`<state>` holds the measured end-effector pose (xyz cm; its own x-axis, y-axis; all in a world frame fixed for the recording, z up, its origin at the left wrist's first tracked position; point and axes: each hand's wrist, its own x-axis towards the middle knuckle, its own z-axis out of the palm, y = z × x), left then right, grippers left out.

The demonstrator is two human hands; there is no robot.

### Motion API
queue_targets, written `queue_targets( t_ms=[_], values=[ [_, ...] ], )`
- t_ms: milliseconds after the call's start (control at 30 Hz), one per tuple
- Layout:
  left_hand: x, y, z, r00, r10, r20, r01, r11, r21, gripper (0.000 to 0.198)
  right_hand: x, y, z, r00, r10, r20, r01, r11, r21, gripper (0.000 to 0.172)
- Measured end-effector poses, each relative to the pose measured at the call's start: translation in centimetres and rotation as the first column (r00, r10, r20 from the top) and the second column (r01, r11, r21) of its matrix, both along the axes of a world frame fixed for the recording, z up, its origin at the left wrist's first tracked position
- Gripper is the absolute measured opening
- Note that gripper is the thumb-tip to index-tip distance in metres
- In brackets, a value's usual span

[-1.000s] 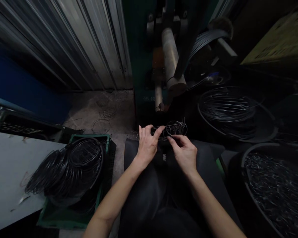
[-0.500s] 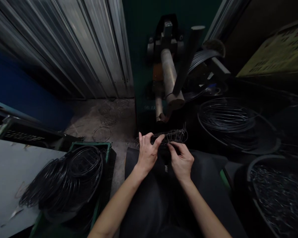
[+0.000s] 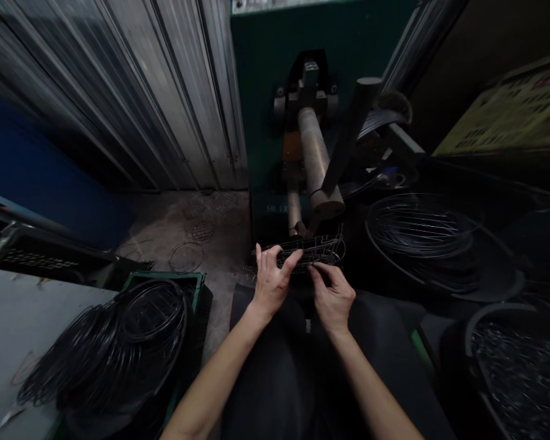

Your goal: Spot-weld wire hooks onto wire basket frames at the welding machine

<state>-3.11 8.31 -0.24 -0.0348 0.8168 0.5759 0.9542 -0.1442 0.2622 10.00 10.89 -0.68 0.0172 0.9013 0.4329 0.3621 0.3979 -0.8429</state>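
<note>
Both hands are at a dark wire frame (image 3: 327,247), held tilted just below the electrode tips (image 3: 299,231) of a green machine that looks like a spot welder. My left hand (image 3: 272,281) grips its left part, thumb and fingers curled round the wires. My right hand (image 3: 334,299) is closed in a pinch at the frame's near lower edge, thumb against forefinger. Whether a small separate wire piece sits in that pinch, I cannot tell. A thick metal arm (image 3: 318,162) of the machine reaches out above the frame.
On the left, a green crate (image 3: 197,281) holds a heap of round wire grids (image 3: 119,342). Right of me stand a tub (image 3: 490,290) with wire rings and a bucket (image 3: 479,318) of small metal pieces. Wire rings (image 3: 186,256) lie on the floor.
My view has tilted up a little, so the machine and bins sit lower in the picture. The wire frame is now closer to the electrode tips; both hands keep their hold.
</note>
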Motion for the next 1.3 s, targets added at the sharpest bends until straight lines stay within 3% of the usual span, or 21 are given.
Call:
queue_targets(
  t_ms=[700,1300],
  values=[
    [-1.1,2.4,-1.6,1.0,-0.006,-0.026,0.01,0.99,0.138,0.053,-0.7,2.2,-1.0,0.998,0.015,-0.055,-0.008,0.992,0.125,0.012],
    [-1.1,2.7,-1.2,1.0,-0.01,-0.024,0.014,0.99,0.141,0.049,-0.7,2.5,-1.1,0.998,0.016,-0.067,-0.008,0.994,0.108,0.013]
  ],
)
